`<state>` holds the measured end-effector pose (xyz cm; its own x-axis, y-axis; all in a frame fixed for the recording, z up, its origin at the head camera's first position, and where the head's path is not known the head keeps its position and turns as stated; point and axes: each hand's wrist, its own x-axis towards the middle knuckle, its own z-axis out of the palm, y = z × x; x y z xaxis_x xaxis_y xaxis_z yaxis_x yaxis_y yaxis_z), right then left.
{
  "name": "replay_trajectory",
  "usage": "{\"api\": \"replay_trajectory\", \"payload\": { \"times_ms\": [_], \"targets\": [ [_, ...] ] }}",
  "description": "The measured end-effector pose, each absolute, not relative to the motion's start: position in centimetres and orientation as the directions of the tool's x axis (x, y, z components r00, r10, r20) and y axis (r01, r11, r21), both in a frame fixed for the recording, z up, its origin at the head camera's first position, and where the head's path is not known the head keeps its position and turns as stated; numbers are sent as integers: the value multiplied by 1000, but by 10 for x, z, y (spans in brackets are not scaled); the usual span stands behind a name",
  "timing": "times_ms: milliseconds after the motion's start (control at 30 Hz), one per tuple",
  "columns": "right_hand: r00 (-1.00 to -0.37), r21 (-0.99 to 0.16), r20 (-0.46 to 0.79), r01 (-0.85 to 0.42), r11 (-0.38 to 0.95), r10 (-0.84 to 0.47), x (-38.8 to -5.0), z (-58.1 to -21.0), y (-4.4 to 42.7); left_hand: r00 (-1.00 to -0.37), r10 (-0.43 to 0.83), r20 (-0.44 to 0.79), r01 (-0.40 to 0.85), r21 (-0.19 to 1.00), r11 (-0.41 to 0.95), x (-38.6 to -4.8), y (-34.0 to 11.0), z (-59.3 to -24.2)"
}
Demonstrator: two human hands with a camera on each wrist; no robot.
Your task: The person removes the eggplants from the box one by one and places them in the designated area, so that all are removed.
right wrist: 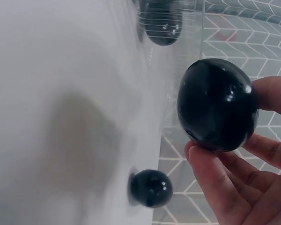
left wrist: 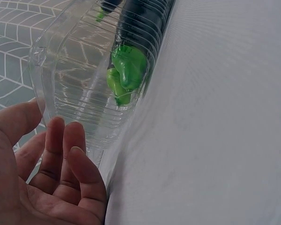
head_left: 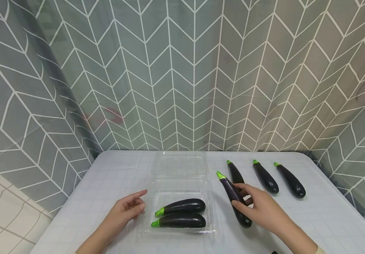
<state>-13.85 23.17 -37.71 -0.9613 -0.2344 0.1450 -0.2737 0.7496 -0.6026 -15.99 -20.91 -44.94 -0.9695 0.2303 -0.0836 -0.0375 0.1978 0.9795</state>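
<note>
Grey chevron-patterned curtains filling my head view's back and sides, white-topped table, pale gridded surface lower left

Box on surface, two eggplants inside; right of box, one eggplant in right fingers, three eggplants behind it.
</note>
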Motion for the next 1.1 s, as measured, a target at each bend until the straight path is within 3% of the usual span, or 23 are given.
{"api": "replay_trajectory", "payload": {
  "times_ms": [833, 1100],
  "targets": [
    [-990, -604, 37, -131, 786, -136, -107, -393, 261, -969, 237, -71, -23, 979, 202, -160, -210, -450],
    [-991, -605, -119, 20, 796, -66, -106, -397, 265, -968, 239, -71, -23, 980, 198, -161, -210, -451]
  ]
}}
